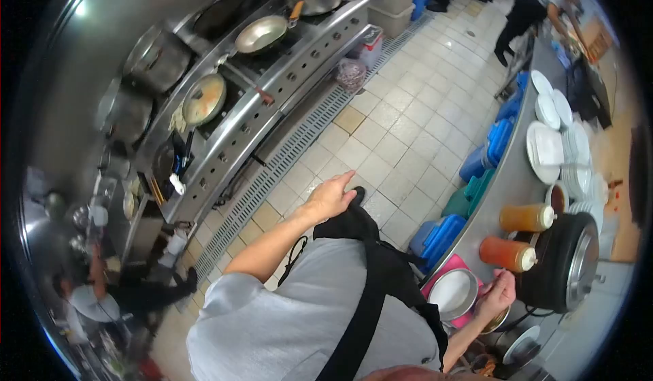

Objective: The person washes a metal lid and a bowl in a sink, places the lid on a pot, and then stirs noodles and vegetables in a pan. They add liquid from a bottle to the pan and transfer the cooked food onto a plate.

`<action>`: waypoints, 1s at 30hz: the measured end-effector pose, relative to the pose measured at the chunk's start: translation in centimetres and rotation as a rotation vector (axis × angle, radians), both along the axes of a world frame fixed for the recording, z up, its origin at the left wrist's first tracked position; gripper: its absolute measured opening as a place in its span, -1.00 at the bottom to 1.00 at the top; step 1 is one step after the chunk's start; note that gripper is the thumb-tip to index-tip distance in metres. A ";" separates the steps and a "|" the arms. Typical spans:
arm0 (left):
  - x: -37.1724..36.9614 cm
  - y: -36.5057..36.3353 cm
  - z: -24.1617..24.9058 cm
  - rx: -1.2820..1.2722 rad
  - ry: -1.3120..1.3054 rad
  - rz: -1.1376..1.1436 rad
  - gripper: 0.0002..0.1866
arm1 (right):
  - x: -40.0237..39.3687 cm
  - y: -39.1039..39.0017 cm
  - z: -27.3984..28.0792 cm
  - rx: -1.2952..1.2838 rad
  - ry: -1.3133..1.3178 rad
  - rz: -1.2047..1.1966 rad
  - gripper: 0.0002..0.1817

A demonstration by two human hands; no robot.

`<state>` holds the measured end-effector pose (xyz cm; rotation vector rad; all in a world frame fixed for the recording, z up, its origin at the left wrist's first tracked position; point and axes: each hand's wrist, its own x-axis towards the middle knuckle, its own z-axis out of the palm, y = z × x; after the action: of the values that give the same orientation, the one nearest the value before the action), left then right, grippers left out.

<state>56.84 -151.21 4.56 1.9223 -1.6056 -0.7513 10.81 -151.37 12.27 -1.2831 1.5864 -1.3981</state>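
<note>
My left hand (331, 196) hangs over the tiled floor in front of my body, its fingers apart and nothing in it. On the right, my right hand (498, 292) is over the steel counter, fingers curled, close to the white cap of a red-orange squeeze bottle (502, 252); whether it holds anything is hidden. Beside that hand lies a metal bowl (454, 293) with white contents, on a pink tray (457, 264). A yellow-orange bottle (521, 218) lies farther along, next to a black round cooker (559, 262).
The stove (299, 68) on the left carries a pan with food (204, 100) and an empty-looking pan (262, 34). White plates (545, 151) stand along the counter, blue bins (435, 239) below. People are at the top right (544, 7) and lower left (95, 303).
</note>
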 end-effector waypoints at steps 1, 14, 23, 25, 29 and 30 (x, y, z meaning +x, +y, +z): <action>1.5 0.2 0.4 0.027 -0.051 0.008 -0.41 | 1.4 -0.2 -0.1 0.022 0.066 0.065 -0.68; 21.6 -0.3 -4.9 0.134 0.097 0.307 -0.55 | 29.9 -13.2 -5.5 0.420 -0.476 0.326 -0.66; 31.3 4.2 -2.0 0.220 0.064 0.650 -0.71 | 41.0 -19.5 -10.0 0.493 -0.031 0.724 -0.68; 32.0 6.2 -3.0 0.107 -0.012 0.750 -0.73 | 42.7 -19.8 -11.4 0.625 -0.126 0.676 -0.67; 30.8 10.7 -3.1 0.067 0.015 0.975 -0.66 | 47.1 -21.7 -13.1 0.762 -0.285 0.728 -0.66; 30.0 12.7 -3.9 0.112 0.018 0.976 -0.60 | 48.5 -22.4 -13.7 0.770 -0.281 0.770 -0.66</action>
<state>86.86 -138.53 0.69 2.3983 -0.4531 -0.4207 59.26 -173.74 -1.39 -0.9791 1.0677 -0.3874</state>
